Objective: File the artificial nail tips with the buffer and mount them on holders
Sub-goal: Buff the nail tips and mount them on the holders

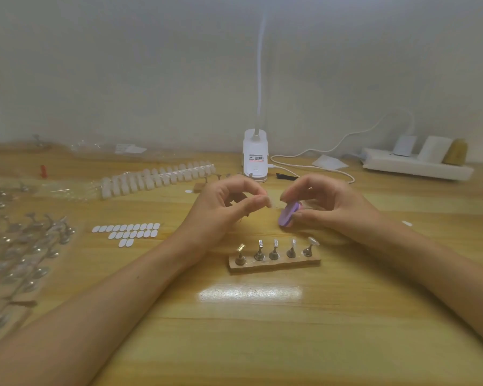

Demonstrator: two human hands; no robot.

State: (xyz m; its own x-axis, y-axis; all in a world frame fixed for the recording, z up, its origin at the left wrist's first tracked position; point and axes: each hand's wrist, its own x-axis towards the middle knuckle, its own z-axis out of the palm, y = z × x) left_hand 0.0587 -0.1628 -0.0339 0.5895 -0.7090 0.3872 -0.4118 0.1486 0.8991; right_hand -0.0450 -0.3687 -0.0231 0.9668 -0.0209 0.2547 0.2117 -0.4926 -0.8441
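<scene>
My left hand [223, 207] pinches a small clear nail tip [271, 203] between thumb and forefinger above the table. My right hand [326, 204] grips a purple oval buffer [288, 214], its edge held right beside the tip. Below the hands stands a wooden strip [273, 263] with several metal holders [273, 250]; the rightmost holder carries a white nail tip [313, 240]. A long rack of clear nail tips [156, 176] lies at the back left. White oval adhesive pads [129, 232] lie in rows left of my left wrist.
Many spare metal holders on strips [23, 252] fill the left edge. A white lamp base [255, 156] with a cable [318, 149] stands at the back centre, a white power strip [416, 162] at the back right. A red clip [43, 171] lies far left.
</scene>
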